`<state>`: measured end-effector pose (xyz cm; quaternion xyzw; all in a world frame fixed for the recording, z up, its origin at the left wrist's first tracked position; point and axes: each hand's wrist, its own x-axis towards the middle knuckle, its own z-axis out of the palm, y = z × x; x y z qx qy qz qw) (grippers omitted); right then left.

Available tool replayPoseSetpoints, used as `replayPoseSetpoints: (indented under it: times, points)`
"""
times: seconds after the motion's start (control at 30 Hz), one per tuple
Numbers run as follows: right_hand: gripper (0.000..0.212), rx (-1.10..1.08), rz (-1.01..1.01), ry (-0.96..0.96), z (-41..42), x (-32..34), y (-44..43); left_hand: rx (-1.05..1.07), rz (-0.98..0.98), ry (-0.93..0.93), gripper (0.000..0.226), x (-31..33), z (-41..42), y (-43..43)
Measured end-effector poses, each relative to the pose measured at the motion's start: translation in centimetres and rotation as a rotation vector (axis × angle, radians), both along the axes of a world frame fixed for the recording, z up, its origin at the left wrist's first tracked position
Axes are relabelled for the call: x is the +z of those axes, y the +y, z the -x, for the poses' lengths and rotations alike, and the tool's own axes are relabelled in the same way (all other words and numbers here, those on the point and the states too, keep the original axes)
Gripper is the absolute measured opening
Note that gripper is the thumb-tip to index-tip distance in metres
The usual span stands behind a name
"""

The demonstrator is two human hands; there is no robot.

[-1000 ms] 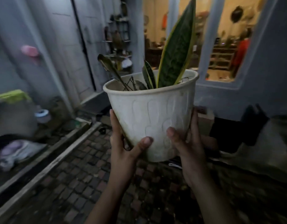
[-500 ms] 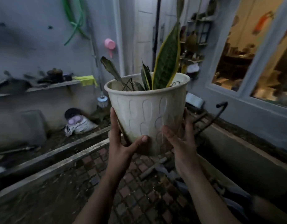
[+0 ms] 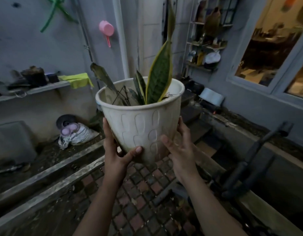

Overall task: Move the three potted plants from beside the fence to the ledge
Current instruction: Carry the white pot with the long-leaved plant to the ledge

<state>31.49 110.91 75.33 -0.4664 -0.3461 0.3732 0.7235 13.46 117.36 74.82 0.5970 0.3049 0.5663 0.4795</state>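
Note:
A white plastic pot point(image 3: 144, 123) with embossed ovals holds a snake plant point(image 3: 160, 79) whose tall green leaf has yellow edges. The pot is held upright in mid-air at chest height in the middle of the view. My left hand point(image 3: 115, 150) clasps its lower left side, thumb across the front near the base. On the lower right side, my right hand point(image 3: 179, 147) grips it with fingers wrapped round the back. A narrow wall ledge point(image 3: 45, 88) runs at the left, about level with the pot's rim.
The ledge carries a dark pot point(image 3: 35, 75) and a yellow cloth point(image 3: 78, 80). Below it a white sack point(image 3: 75, 135) lies in a soil bed behind concrete curbs point(image 3: 50, 172). Brick paving point(image 3: 144, 193) lies underfoot. A black handle point(image 3: 249, 160) leans at the right, under a lit window point(image 3: 273, 40).
The view has swung left, away from the window, bringing the wall ledge and soil bed into sight. Both hands keep the same hold on the pot, which stays upright.

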Motion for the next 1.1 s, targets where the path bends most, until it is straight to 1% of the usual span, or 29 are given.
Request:
replayPoseSetpoints:
  times: [0.1, 0.17, 0.23, 0.37, 0.43, 0.5, 0.63, 0.7, 0.77, 0.83, 0.9, 0.93, 0.97, 1.1]
  points:
    - [0.079, 0.047, 0.036, 0.031, -2.8, -2.7, 6.6, 0.036, -0.004, 0.006, 0.118, -2.1, -2.1, 6.0]
    - [0.08, 0.072, 0.056, 0.043, -4.7, -4.9, 10.9, 0.071, -0.011, 0.029, 0.114, -3.7, -3.7, 9.8]
    - [0.081, 0.092, 0.065, 0.054, -6.5, -6.9, 15.5, 0.1, 0.003, 0.055, 0.116, -5.4, -5.4, 14.0]
    - [0.082, 0.093, 0.114, 0.093, -9.0, -10.7, 24.1, 0.109, 0.041, 0.091, 0.115, -9.3, -8.0, 22.6]
    - [0.084, 0.087, 0.123, 0.092, -9.7, -12.6, 28.2, 0.107, 0.052, 0.088, 0.115, -11.7, -9.1, 26.6]
    - [0.085, 0.082, 0.137, 0.076, -10.3, -14.9, 32.1, 0.075, 0.111, 0.062, 0.113, -14.5, -10.2, 30.6]
    - [0.08, 0.063, 0.171, 0.061, -11.4, -21.2, 39.8, 0.041, 0.139, 0.068, 0.113, -21.3, -11.6, 38.3]
    - [0.076, 0.041, 0.183, 0.067, -11.4, -25.3, 43.2, 0.023, 0.135, 0.07, 0.116, -25.1, -11.7, 42.0]
    - [0.078, 0.023, 0.202, 0.068, -11.0, -30.0, 46.2, 0.025, 0.135, 0.093, 0.119, -29.5, -11.7, 45.7]
    - [0.089, 0.005, 0.216, 0.059, -10.6, -35.5, 48.9, 0.027, 0.144, 0.113, 0.121, -34.7, -11.8, 49.2]
    - [0.102, -0.031, 0.222, 0.039, -10.8, -41.9, 51.7, 0.025, 0.159, 0.138, 0.13, -40.8, -12.1, 52.5]
    - [0.104, -0.044, 0.22, 0.042, -11.1, -45.2, 53.0, 0.016, 0.159, 0.15, 0.136, -44.1, -12.4, 54.1]
    - [0.102, -0.046, 0.21, 0.047, -11.5, -48.6, 54.2, 0.006, 0.153, 0.161, 0.139, -47.4, -12.8, 55.3]
    - [0.078, -0.048, 0.142, -0.015, -13.0, -62.2, 57.9, 0.015, 0.101, 0.225, 0.144, -60.9, -14.6, 58.8]
